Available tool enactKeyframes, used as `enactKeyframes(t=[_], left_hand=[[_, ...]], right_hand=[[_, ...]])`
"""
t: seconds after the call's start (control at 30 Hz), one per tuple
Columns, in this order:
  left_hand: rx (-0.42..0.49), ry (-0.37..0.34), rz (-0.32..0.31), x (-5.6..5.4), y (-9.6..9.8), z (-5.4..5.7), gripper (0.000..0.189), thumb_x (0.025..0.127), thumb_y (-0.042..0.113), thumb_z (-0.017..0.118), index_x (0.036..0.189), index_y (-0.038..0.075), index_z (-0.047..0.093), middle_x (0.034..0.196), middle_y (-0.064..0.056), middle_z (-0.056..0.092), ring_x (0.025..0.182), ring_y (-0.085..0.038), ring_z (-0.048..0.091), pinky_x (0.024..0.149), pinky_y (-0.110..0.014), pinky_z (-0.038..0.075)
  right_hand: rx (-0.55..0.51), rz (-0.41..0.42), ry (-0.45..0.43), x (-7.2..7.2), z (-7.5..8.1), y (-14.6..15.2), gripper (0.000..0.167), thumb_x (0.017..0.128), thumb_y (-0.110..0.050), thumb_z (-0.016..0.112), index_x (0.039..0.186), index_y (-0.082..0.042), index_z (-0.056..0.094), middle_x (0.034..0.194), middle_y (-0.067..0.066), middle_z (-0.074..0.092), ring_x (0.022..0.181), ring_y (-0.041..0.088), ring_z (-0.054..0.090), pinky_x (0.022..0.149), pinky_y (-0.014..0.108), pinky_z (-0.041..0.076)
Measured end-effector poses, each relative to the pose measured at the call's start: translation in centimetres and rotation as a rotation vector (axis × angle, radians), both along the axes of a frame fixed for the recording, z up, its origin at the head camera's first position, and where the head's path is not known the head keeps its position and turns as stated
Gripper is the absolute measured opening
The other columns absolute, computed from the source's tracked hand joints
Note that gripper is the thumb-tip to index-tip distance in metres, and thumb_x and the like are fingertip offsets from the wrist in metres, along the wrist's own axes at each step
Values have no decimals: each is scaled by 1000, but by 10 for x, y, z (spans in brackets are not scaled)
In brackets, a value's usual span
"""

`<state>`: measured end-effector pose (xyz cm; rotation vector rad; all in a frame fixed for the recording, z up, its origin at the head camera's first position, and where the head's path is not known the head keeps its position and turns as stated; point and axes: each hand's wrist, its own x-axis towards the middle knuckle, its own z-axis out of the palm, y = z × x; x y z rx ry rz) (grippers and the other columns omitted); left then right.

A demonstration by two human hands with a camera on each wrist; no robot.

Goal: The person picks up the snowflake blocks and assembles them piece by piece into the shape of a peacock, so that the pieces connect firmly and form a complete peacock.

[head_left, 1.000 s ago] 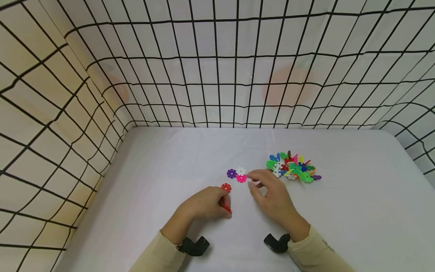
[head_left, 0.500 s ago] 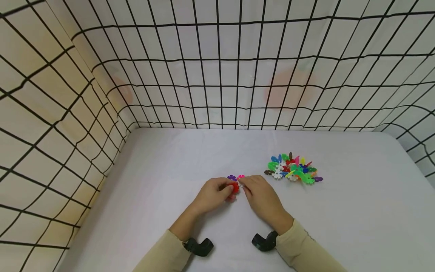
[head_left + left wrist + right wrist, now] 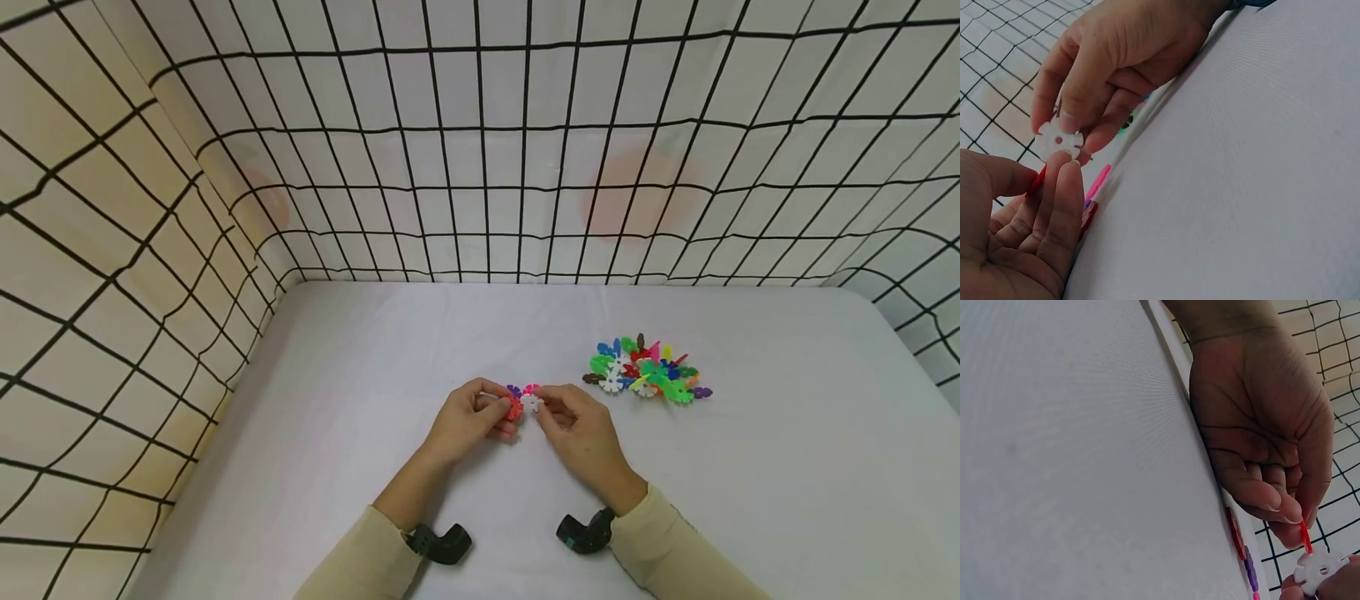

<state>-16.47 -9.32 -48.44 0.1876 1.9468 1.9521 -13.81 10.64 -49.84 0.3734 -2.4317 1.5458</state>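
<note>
My left hand (image 3: 467, 423) pinches a red notched snowflake disc (image 3: 1036, 182) between thumb and fingers. A white snowflake disc (image 3: 1320, 571) is pinched by my right hand (image 3: 583, 429). The two discs meet edge to edge at an angle, the red edge right at the white rim in the right wrist view. Both hands are close together above the table. Low beside them, a pink disc (image 3: 1099, 181), a purple disc (image 3: 1250, 567) and another red disc (image 3: 1235, 532) lie on the white surface. In the head view the hands partly cover them.
A pile of mixed-colour snowflake discs (image 3: 648, 371) lies to the right, beyond my right hand. Black wire grid (image 3: 525, 125) stands along the back and sides of the white table (image 3: 337, 358). A black wrist device (image 3: 438, 544) sits on each cuff.
My right hand has taken the white disc off the table. My left hand has moved right and up with its red disc, and the two discs have come together.
</note>
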Motion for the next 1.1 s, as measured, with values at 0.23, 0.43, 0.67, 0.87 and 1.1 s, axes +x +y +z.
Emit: enactKeyframes(t=[0.23, 0.43, 0.67, 0.87, 1.1], left_hand=[[28, 6, -11, -3, 0, 3, 22, 102, 5, 58, 118, -10, 56, 102, -31, 73, 68, -8, 71, 70, -30, 64], [29, 11, -26, -3, -3, 4, 22, 102, 4, 58, 116, -12, 56, 96, -24, 76, 67, -7, 70, 66, -26, 62], [4, 31, -26, -1, -2, 4, 18, 102, 3, 58, 112, -12, 57, 84, -5, 73, 65, -7, 68, 63, -23, 60], [-54, 81, 4, 3, 2, 1, 14, 101, 5, 60, 107, -8, 59, 83, -14, 73, 63, -8, 66, 62, -23, 59], [-46, 125, 145, 3, 9, -2, 17, 102, 11, 61, 112, -3, 60, 84, -16, 71, 66, -9, 63, 64, -20, 55]], right_hand=[[-40, 60, -8, 0, 2, 1, 21, 92, 1, 72, 110, -9, 72, 108, 4, 74, 97, 16, 73, 84, 18, 59], [-6, 31, -14, -1, 2, 1, 18, 91, -2, 74, 105, -13, 74, 105, 2, 77, 93, 13, 73, 81, 17, 59], [65, 14, 53, -2, 3, -1, 15, 89, -3, 77, 100, -13, 76, 97, 0, 79, 83, 9, 70, 73, 21, 60], [165, 2, 115, 0, 3, -1, 12, 90, -6, 77, 99, -12, 77, 92, 0, 78, 75, 5, 66, 67, 22, 59], [249, -69, 92, -1, 3, -1, 31, 89, -7, 78, 119, -9, 71, 117, 6, 74, 98, 19, 71, 82, 38, 62]])
